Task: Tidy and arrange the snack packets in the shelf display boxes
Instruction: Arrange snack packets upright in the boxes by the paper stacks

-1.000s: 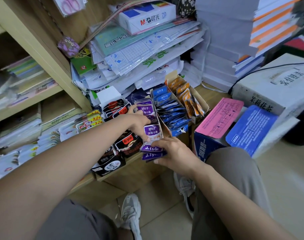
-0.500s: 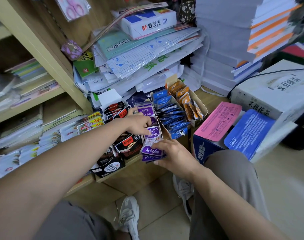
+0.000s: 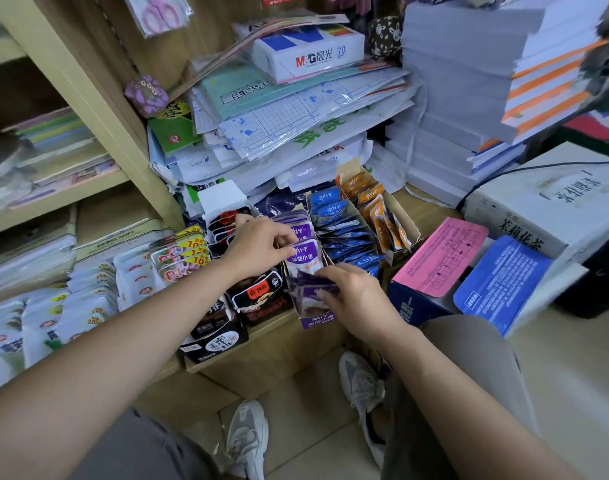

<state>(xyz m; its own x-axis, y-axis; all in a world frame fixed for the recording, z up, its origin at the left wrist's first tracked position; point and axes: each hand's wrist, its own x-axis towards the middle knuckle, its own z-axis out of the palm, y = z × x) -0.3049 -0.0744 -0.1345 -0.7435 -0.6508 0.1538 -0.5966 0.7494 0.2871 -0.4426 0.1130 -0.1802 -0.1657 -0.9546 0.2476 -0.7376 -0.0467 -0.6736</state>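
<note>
Packets (image 3: 304, 256), purple, stand in the purple box (image 3: 318, 320). Left hand (image 3: 261, 247) pinches an upright one; right hand (image 3: 358, 299) grips the blurred front ones. Blue packets (image 3: 344, 237) lie just right of the box, black packets (image 3: 258, 296) just left.

Snack packets by box: purple (image 3: 304, 256), blue (image 3: 341, 230), orange (image 3: 375, 207), black-and-red (image 3: 258, 294). Side flaps: pink (image 3: 441, 256), blue (image 3: 500, 282). Paper stack (image 3: 545, 81) white with orange stripes.

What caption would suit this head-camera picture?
Left hand and right hand hold purple snack packets in a shelf display box.
</note>
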